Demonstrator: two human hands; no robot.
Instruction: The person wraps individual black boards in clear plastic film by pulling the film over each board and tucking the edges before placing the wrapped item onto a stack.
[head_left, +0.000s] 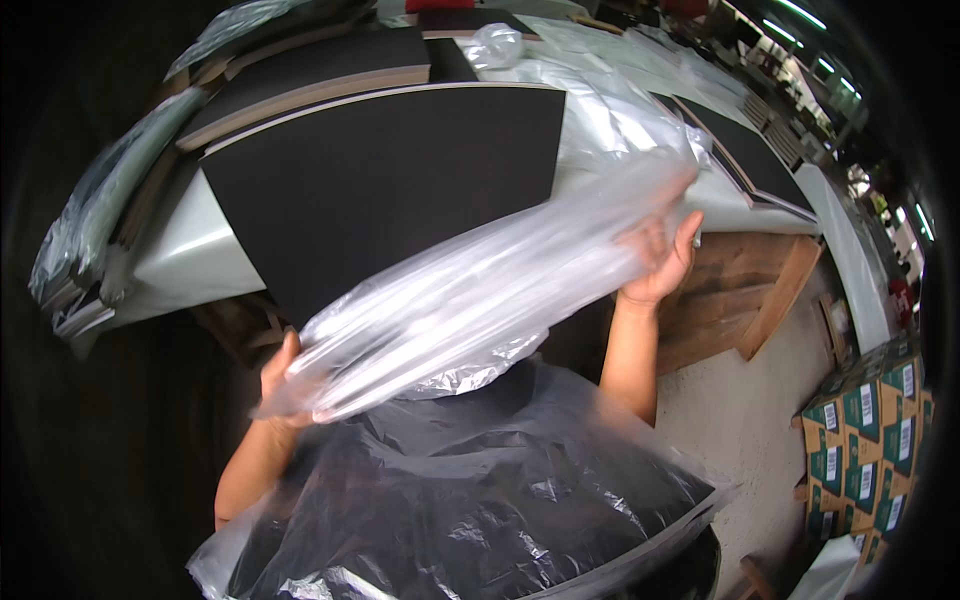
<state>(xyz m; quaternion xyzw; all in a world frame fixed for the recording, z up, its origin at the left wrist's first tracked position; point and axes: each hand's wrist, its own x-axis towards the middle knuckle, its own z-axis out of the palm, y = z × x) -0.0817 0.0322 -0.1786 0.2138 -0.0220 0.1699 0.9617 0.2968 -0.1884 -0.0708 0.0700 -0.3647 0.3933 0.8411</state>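
Between my two hands a clear plastic sheet [480, 280] is stretched in long folds, slanting up to the right and blurred by motion. At its lower left end my left hand [283, 385] grips it, thumb raised, the fingers partly covered by film. My right hand [660, 265] holds the upper right end, with the fingers seen through the plastic and the thumb standing apart. More clear film [450, 480] hangs down over my front. Just beyond the stretched sheet lies a large flat black panel [390, 170], its near part hidden by the plastic.
Stacked black panels with pale edges [310, 80] lie behind at the left, beside plastic-wrapped pieces [100, 210]. Crumpled film [600, 100] covers the table's far side. Other dark panels [745, 150] rest at the right. A wooden frame [740, 290] and patterned cartons [865, 440] stand below right.
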